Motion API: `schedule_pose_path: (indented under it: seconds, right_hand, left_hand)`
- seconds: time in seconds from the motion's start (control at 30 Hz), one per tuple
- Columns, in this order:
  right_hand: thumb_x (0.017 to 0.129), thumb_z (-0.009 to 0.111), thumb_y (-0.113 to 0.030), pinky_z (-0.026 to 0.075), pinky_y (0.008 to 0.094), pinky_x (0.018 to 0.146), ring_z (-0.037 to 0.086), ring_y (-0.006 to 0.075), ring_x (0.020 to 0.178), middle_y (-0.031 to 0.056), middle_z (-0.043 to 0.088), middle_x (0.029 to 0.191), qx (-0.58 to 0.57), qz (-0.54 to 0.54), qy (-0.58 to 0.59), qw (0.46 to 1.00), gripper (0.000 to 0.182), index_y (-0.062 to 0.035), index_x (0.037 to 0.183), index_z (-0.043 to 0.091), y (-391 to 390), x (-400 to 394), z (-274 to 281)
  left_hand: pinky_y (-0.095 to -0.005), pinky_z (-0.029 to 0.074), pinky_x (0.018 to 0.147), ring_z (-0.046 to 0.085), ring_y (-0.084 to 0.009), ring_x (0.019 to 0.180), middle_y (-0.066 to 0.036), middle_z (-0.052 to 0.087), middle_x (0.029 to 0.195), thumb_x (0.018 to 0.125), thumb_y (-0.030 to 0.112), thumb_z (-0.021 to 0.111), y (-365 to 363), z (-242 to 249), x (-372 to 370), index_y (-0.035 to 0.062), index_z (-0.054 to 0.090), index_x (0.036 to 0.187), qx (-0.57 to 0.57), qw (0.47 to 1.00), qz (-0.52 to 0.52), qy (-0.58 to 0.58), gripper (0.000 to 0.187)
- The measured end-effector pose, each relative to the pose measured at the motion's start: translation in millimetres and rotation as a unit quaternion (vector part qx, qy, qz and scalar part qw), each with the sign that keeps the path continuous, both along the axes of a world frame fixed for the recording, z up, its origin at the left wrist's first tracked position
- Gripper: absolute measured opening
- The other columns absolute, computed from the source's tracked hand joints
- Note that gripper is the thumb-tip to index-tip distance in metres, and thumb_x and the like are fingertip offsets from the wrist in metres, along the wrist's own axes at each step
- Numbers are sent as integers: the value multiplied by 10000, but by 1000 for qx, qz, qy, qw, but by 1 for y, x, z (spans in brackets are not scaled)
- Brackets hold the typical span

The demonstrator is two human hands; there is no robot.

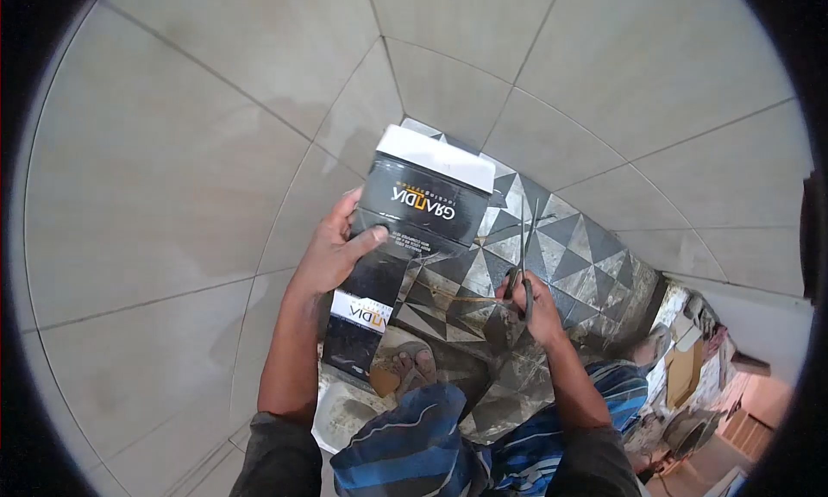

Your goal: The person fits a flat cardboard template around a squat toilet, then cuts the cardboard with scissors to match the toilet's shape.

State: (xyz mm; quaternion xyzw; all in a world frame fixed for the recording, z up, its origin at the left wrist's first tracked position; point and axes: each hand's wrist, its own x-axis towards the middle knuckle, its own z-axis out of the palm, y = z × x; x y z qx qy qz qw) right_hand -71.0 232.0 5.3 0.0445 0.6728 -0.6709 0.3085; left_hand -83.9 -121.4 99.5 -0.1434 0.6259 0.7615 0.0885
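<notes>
Black cardboard box [405, 247] sits clamped in the left hand [332, 255], long axis running 1-to-7 o'clock, while the right hand [535, 303], fingers closed around scissors [523, 255], waits at its 3 o'clock.

A wall of large, plain beige tiles [216, 135] fills most of the view, with thin dark grout lines running between them and faint smudges on the glaze. Below it lies a floor of grey, black and white triangle-patterned tiles [569, 247], worn and dusty in places. At the lower right, a cluttered corner [690, 368] holds cardboard pieces and mixed objects too small to identify, lit by warm, pinkish light.
</notes>
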Motion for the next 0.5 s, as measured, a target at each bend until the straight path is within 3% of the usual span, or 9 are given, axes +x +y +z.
schedule_pose_path:
  seconds: [0.07,0.13,0.17,0.2,0.27,0.33,0.4,0.43,0.5]
  right_hand:
    - [919,686,-388,475,277,728,602,107,818,32,660,886,41,1,-32,999,342,-49,930,644,-3,-6,-13]
    - [896,672,-434,482,280,715,598,111,834,73,664,860,229,89,-8,969,393,-43,864,682,0,-12,-43]
    - [818,723,-548,495,358,843,641,220,893,105,682,903,341,144,-35,928,557,-38,1042,729,-9,-22,-29]
    - [818,723,-548,495,358,843,641,220,893,105,682,903,344,153,-31,926,557,-38,1042,729,-9,-22,-42]
    - [781,708,-635,529,413,832,672,310,942,161,695,1008,584,228,170,760,662,-40,1072,724,-8,-17,-102]
    - [766,685,-678,540,460,851,666,364,1012,181,689,1094,590,239,221,739,712,-42,1083,720,-5,-10,-138]
    - [768,704,-650,522,463,880,665,378,1031,224,696,1046,548,204,128,801,659,-37,1009,705,-5,-5,-162]
    - [788,738,-550,526,458,891,664,377,1052,241,692,1031,566,240,36,788,635,-22,1124,635,-8,-6,-174]
    - [789,751,-507,528,455,893,666,372,1049,243,690,1044,566,271,47,777,649,-19,1184,585,5,6,-218]
  left_hand:
    - [-291,492,926,624,-127,1025,-60,664,1147,854,40,732,-6,-23,11,0,445,1399,3,1000,6,14,617]
    - [-297,501,904,613,-114,1013,-64,656,1139,858,15,725,-25,-57,30,7,467,1390,22,994,-78,-76,591]
    - [-281,512,841,622,-98,962,-57,669,1092,845,36,756,-31,-64,42,0,529,1280,42,989,-104,-96,492]
    - [-281,512,841,622,-98,962,-57,669,1092,845,36,756,-39,-79,58,0,529,1280,45,990,-93,-95,492]
    - [-267,512,769,631,-96,897,-55,686,1032,826,61,790,-52,-108,97,16,572,1154,-55,978,-111,-169,396]
    - [-264,508,739,627,-93,858,-49,686,991,819,71,801,-56,-107,131,24,578,1128,-85,971,-83,-205,385]
    - [-273,507,686,619,-93,775,-31,686,902,824,121,814,-57,-109,174,35,597,1083,-111,971,-34,-207,349]
    - [-275,509,690,623,-94,783,-33,688,911,830,147,814,-57,-111,195,28,604,1062,-138,960,-19,-244,334]
    - [-278,512,693,628,-94,791,-35,690,919,837,173,813,-51,-101,227,22,610,1040,-168,944,7,-284,325]
